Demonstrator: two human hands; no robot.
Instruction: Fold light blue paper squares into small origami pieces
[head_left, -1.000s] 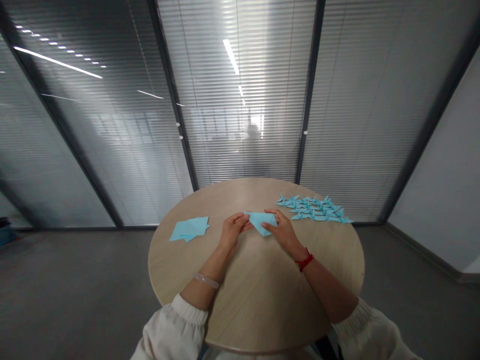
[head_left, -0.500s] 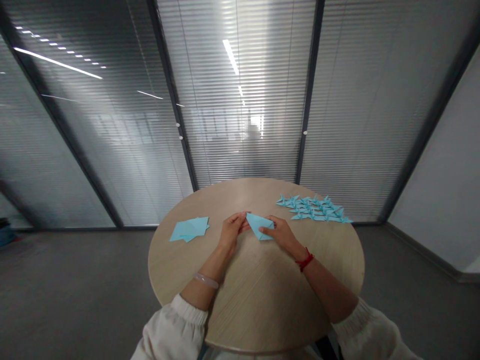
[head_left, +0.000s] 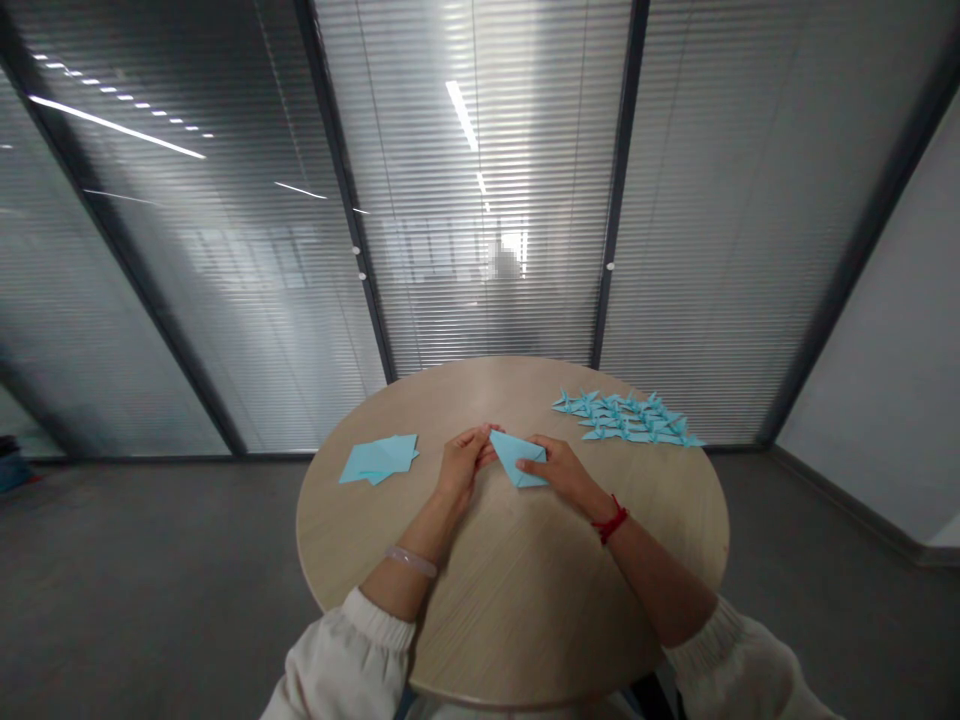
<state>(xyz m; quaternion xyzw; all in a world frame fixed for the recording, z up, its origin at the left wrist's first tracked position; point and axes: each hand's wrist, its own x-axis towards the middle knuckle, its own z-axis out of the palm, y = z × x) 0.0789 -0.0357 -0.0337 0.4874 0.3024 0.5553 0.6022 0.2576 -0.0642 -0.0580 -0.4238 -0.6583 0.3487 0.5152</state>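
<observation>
Your left fingers (head_left: 477, 437) hold the folded paper (head_left: 513, 449) by its tip; your right fingers (head_left: 532, 467) clasp its side, probably keeping folds flat.

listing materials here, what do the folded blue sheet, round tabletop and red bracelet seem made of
Folded blue sheet: probably matt paper, crisply creased, no glare. Round tabletop: smooth wood or laminate, pale grain showing. Red bracelet: perhaps matt cord, thin ends projecting; too small to confirm.
</observation>
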